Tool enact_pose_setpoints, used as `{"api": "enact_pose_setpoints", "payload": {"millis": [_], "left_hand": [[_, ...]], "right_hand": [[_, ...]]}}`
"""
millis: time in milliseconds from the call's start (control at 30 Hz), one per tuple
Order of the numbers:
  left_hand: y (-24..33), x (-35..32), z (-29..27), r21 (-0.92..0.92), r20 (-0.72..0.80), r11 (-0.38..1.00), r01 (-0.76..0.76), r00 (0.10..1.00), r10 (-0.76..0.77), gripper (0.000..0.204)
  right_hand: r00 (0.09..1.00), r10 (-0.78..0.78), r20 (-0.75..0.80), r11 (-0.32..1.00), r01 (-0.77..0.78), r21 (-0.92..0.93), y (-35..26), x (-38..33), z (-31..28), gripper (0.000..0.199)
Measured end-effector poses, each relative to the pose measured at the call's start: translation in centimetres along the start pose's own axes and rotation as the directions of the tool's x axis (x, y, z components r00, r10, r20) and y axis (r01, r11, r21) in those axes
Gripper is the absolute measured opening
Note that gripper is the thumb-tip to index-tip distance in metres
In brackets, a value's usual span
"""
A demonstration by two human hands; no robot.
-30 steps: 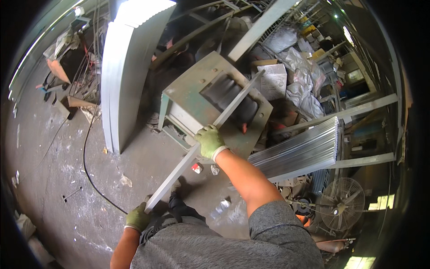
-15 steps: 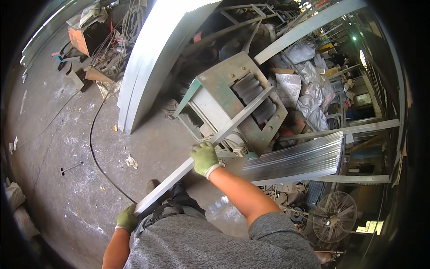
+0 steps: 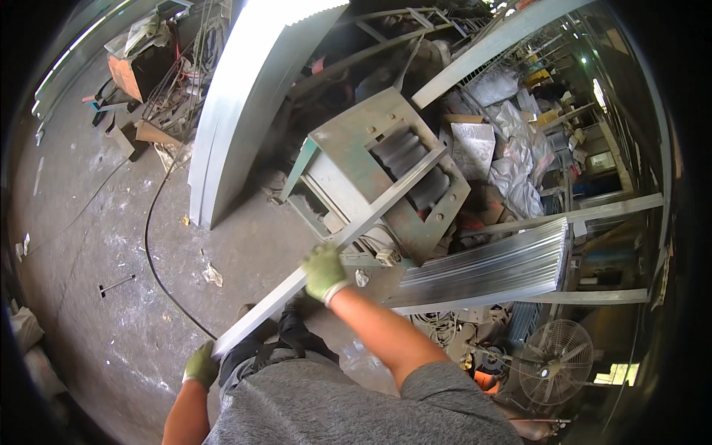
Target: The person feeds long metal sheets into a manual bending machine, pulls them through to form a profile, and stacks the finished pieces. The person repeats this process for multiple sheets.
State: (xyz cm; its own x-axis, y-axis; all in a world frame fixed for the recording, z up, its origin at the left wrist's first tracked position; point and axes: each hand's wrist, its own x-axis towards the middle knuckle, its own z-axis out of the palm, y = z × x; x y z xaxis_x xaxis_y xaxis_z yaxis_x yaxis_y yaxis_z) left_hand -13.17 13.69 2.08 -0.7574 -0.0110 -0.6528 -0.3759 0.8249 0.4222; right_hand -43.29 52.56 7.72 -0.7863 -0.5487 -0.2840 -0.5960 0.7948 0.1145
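A long pale metal strip (image 3: 259,314) slants from beside my waist up and rightward to the green and grey machine (image 3: 348,154), crossing its top over dark ribbed rollers (image 3: 404,153). My left hand (image 3: 200,365), in a green work glove, is closed around the strip's near end; its fingertips are partly hidden. Farther along, just short of the machine, my gloved right hand (image 3: 324,272) lies over the strip with its fingers bent onto it, a little blurred by motion. The strip's far end reaches the machine's right side.
Tall bright metal panels (image 3: 237,111) stand left of the machine. Ribbed metal sheets (image 3: 489,259) lie to the right, above a round floor fan (image 3: 555,361). A black cable (image 3: 152,256) curves over the floor. Scrap and a box (image 3: 127,78) fill the far left.
My view has shifted slightly, moving the machine a little leftward in the picture. My right hand has moved slightly back along the strip toward me. The left hand keeps its grip.
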Motion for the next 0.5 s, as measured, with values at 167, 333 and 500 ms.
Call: {"api": "enact_pose_setpoints", "payload": {"millis": [167,333,500], "left_hand": [[16.1,6.4,-3.1,0.058,-0.097,0.997,-0.053,0.994,0.059,0.036],[20.7,9.0,-2.6,0.035,-0.128,0.998,-0.054,0.990,0.058,0.037],[13.1,9.0,1.2,0.070,-0.011,0.998,-0.008,1.000,0.009,0.057]], "right_hand": [[0.997,0.071,-0.001,0.997,-0.071,-0.025,17.7,2.3,-2.9,0.037],[0.997,0.043,-0.058,0.999,-0.043,0.005,23.8,2.9,-2.6,0.039],[0.999,-0.002,-0.035,0.995,-0.002,-0.104,17.1,2.4,0.8,0.034]]}}
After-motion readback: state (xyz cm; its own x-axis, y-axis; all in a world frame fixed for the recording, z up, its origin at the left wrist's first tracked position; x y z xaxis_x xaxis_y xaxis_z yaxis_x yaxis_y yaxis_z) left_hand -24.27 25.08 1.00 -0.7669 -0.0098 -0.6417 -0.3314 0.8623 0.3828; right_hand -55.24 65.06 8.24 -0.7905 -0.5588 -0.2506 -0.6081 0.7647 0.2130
